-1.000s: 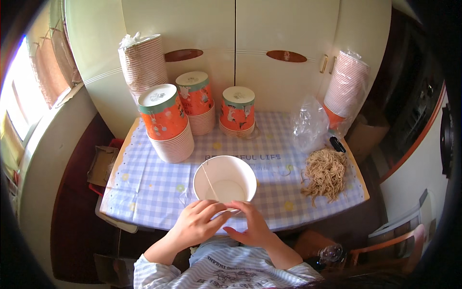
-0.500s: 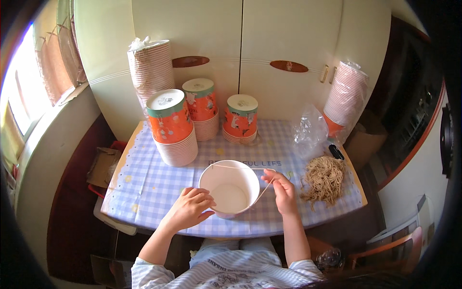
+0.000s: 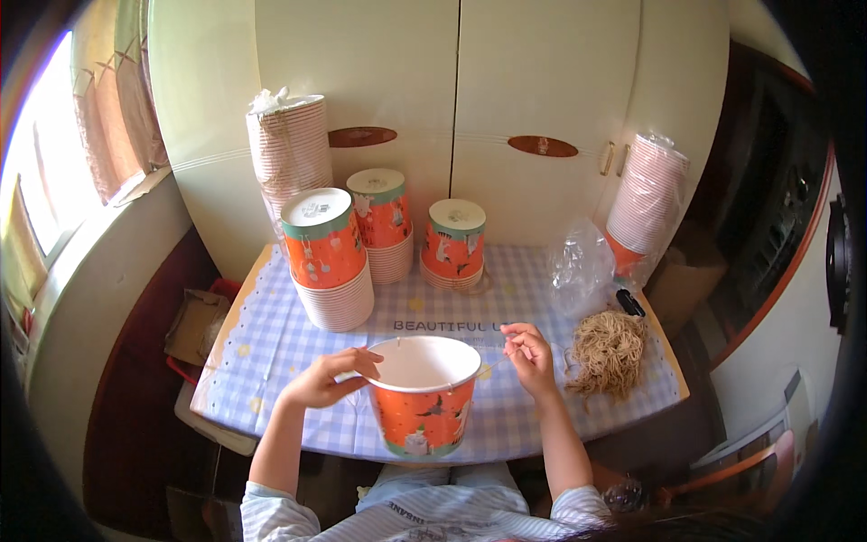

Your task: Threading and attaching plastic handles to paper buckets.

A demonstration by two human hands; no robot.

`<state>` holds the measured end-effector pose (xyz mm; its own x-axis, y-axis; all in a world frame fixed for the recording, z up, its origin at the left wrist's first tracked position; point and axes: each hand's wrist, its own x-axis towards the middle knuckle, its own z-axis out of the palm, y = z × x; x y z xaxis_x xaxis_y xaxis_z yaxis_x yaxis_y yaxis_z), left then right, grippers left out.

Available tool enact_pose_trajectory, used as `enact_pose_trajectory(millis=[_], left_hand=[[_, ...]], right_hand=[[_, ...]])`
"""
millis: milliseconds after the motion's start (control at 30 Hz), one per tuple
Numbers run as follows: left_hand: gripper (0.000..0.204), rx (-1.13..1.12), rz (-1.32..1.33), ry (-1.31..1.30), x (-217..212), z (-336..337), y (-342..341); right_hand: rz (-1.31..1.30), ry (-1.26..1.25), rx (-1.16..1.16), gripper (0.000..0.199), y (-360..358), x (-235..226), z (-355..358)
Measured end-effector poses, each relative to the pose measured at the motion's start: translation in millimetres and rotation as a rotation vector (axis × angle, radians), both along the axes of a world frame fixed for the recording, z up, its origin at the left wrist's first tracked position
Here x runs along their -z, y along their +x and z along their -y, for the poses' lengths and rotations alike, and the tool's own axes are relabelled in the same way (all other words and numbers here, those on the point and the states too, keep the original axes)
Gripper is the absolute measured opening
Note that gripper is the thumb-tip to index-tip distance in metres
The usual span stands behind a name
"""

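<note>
A large paper bucket point(image 3: 423, 417), orange with a green band at its base and a white inside, is tipped at the table's near edge so its printed side faces me. My left hand point(image 3: 332, 378) grips its rim on the left, thumb below and fingers over the edge. A short bit of cord point(image 3: 400, 342) shows at the far rim; the rest of it cannot be made out. To the right of the bucket and apart from it, my right hand point(image 3: 530, 359) is raised with loosely bent fingers, and I see nothing in them.
Three upturned stacks of similar buckets point(image 3: 325, 257), point(image 3: 384, 217), point(image 3: 454, 239) stand behind. Wrapped bucket stacks point(image 3: 291, 149), point(image 3: 647, 194) flank them. On the right lie a tan cord bundle point(image 3: 607, 357), a black object point(image 3: 630, 303) and a clear plastic bag point(image 3: 578, 271). A checked cloth point(image 3: 262, 361) covers the table.
The bucket has tipped, so its outer side shows instead of its floor. The cord that stretched to my right hand no longer shows there. The view has tilted slightly upward.
</note>
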<state>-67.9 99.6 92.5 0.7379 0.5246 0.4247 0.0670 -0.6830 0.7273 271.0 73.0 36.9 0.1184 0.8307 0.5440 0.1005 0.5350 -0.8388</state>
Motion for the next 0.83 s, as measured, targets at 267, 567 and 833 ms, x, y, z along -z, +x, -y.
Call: enact_pose_trajectory(millis=[267,567,833], left_hand=[[0.009,0.243,0.802,-0.897,27.5,-57.5,11.0],[0.009,-0.041,0.959,-0.990,54.9,-100.4,67.4],[0.030,-0.107,1.071,-0.972,107.2,-138.4,92.0]], right_hand=[[-0.301,-0.170,-0.626,0.014,-1.6,-14.1,-10.8],[0.479,-0.059,-0.015,0.064,-20.9,-29.9,-10.5],[0.032,-0.154,-0.068,0.037,-0.8,-7.6,-57.4]])
